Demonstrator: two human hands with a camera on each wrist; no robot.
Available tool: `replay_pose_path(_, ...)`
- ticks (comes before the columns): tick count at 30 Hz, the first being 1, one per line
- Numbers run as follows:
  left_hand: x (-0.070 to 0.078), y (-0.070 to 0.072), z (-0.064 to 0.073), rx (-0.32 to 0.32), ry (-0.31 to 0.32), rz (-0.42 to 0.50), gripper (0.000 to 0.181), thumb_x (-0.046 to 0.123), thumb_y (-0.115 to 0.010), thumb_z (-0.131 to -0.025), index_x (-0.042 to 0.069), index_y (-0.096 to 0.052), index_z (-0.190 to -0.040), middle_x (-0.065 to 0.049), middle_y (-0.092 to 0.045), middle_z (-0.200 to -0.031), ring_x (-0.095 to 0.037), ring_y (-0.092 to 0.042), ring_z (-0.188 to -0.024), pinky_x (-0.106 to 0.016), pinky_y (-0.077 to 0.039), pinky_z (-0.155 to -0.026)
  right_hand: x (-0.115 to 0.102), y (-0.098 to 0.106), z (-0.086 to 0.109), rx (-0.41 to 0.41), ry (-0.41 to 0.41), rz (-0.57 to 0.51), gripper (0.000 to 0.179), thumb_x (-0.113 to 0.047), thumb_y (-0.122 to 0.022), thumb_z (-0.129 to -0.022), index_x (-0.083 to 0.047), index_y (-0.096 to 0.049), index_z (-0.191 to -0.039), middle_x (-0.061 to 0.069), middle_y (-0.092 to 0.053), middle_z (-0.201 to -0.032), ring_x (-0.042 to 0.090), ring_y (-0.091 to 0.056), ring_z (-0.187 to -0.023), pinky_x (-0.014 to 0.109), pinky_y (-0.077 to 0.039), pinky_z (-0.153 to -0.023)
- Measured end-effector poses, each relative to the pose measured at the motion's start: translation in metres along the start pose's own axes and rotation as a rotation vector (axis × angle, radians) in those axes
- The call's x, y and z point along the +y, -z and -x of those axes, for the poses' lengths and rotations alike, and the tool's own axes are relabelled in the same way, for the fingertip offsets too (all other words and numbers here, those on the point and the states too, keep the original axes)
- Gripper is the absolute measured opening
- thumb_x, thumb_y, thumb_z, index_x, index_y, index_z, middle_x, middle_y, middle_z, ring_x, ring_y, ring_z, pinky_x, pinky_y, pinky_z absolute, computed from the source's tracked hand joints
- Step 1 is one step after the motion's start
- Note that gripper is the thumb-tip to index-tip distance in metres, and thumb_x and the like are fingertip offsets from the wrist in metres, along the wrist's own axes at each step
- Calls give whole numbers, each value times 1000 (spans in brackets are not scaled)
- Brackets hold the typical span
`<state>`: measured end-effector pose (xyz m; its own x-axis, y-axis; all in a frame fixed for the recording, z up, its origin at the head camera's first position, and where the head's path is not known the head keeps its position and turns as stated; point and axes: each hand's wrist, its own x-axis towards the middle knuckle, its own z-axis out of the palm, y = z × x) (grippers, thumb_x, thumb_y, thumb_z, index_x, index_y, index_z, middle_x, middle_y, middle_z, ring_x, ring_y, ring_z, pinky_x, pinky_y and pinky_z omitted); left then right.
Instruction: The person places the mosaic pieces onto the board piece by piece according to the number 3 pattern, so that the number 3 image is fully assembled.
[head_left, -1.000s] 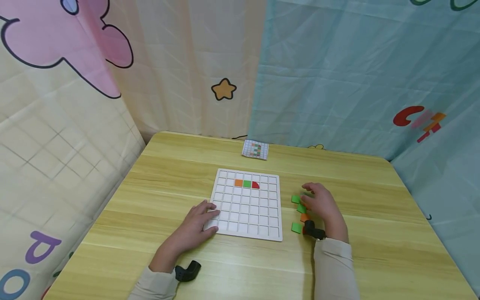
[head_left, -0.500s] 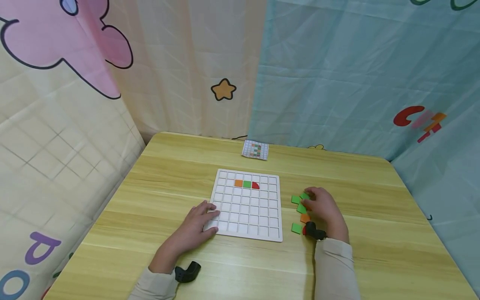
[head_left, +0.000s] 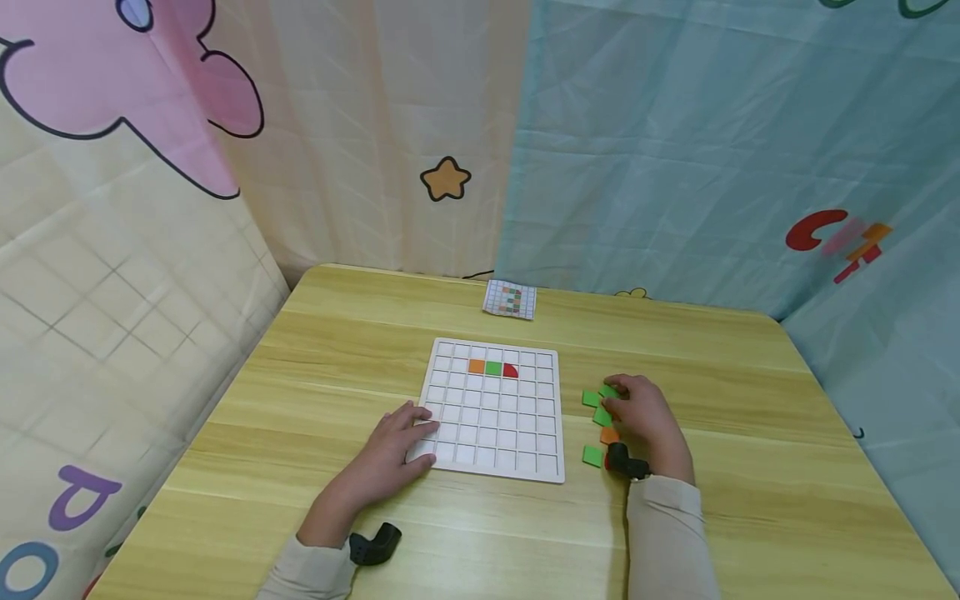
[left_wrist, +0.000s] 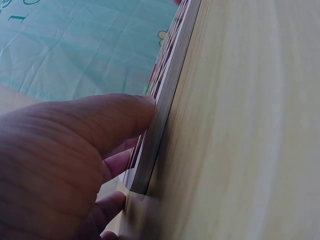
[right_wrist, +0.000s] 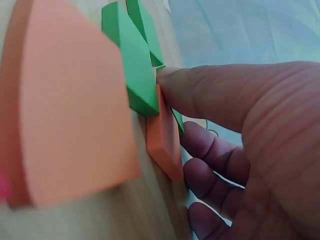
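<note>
Pale wood-grain worktop (head_left: 480, 542) and printed curtains (head_left: 637, 150) fill the head view. Flat green tiles (head_left: 592, 456) and an orange tile (head_left: 609, 435) lie right of a white gridded board (head_left: 480, 433), whose cells hold an orange square (head_left: 476, 367), a green square (head_left: 493, 368) and a red quarter-round (head_left: 510, 371). The right hand (head_left: 648, 412) pinches the farthest green tile (head_left: 608, 390); the left hand (head_left: 386, 454) rests, fingers loosely spread, on the board's near left corner. Left wrist view: its thumb touches the board's edge. Right wrist view: a second orange tile (right_wrist: 161, 135) lies just below the thumb.

The board (head_left: 489, 415) lies before you on the table (head_left: 765, 433), three tiles (head_left: 493, 368) on it; the card (head_left: 509, 300) lies behind; loose tiles (head_left: 592, 456) lie to the board's right.
</note>
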<state>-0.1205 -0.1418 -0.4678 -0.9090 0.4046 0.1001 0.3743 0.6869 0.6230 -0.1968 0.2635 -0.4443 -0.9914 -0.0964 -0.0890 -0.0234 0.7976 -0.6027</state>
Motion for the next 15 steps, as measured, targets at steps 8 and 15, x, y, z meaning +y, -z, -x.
replay_pose_path(8,0,0,0,-5,1,3,46,17,-72,-91,1,-61,-133,-12,-50,-139,-42,-25,-144,-61,-14,-116,1,-1,0,-13,-11,-33,40,-9,-59,-97,3,-57,-134,27,-55,-120,38,-57,-103,52,-48,-87)
replay_pose_path(15,1,1,0,-13,13,3,46,17,-72,-91,1,-61,-134,-11,-49,-140,-41,-23,-145,-61,-12,-116,7,-4,-4,-6,-2,-26,42,-8,-59,-95,2,-57,-136,26,-56,-116,34,-58,-97,47,-50,-82)
